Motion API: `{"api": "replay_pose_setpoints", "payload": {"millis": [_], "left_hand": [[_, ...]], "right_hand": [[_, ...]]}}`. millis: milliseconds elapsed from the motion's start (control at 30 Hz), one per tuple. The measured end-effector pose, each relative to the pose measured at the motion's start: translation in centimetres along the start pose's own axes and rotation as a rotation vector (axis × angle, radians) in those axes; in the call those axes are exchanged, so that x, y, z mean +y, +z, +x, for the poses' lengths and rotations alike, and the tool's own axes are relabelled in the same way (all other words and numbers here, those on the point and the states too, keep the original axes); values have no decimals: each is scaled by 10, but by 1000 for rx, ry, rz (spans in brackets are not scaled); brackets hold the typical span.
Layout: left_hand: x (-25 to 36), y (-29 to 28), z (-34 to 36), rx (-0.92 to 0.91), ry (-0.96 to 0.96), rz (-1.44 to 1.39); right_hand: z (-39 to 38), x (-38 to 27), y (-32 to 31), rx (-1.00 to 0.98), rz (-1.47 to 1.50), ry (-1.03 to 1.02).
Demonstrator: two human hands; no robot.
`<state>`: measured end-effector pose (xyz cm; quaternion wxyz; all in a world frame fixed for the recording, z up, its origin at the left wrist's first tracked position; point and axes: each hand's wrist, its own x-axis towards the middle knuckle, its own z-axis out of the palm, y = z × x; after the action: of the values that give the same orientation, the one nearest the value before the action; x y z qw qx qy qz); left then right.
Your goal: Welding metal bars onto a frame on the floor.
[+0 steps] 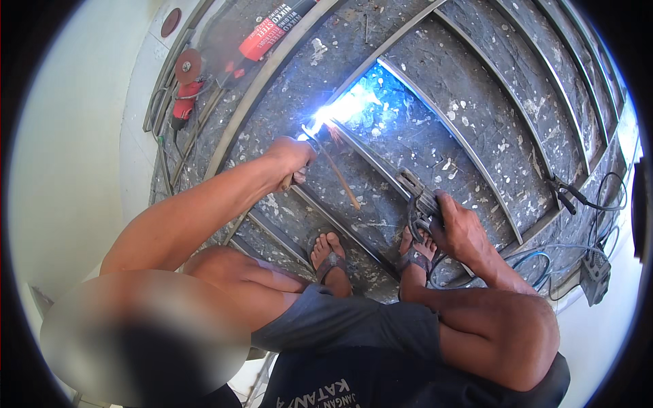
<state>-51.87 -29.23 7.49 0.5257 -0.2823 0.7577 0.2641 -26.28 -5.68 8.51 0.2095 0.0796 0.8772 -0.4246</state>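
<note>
My right hand (pixel 456 228) grips a grey electrode holder (pixel 418 194) with a thin rod running up to a bright welding arc (pixel 331 112) on the curved steel frame (pixel 462 143). Blue-white glare and some sparks surround that joint. My left hand (pixel 291 160) is closed around something just below the arc; glare and my fingers hide what it is. A thin brown stick (pixel 343 187) lies diagonally beside it. My sandalled feet rest on the floor between the frame's lower bars.
A red angle grinder (pixel 185 98) and a red package (pixel 260 41) lie at upper left. A black-handled clamp (pixel 564 197) is on the frame's right side, beside cables and a grey holder or tool (pixel 593 272). A pale wall (pixel 68 136) bounds the left.
</note>
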Motion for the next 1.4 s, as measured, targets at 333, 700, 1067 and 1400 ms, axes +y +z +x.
{"api": "replay_pose_setpoints", "payload": {"millis": [333, 700, 1067, 1400], "left_hand": [[-7, -3, 12, -26, 68, 116], [0, 0, 0, -31, 16, -3], [-2, -1, 4, -9, 1, 3], [-1, -2, 3, -15, 38, 68]], "right_hand": [[0, -1, -4, -16, -19, 1], [-2, -4, -1, 22, -12, 12], [-2, -3, 1, 11, -3, 21], [-1, -1, 3, 18, 5, -6]]}}
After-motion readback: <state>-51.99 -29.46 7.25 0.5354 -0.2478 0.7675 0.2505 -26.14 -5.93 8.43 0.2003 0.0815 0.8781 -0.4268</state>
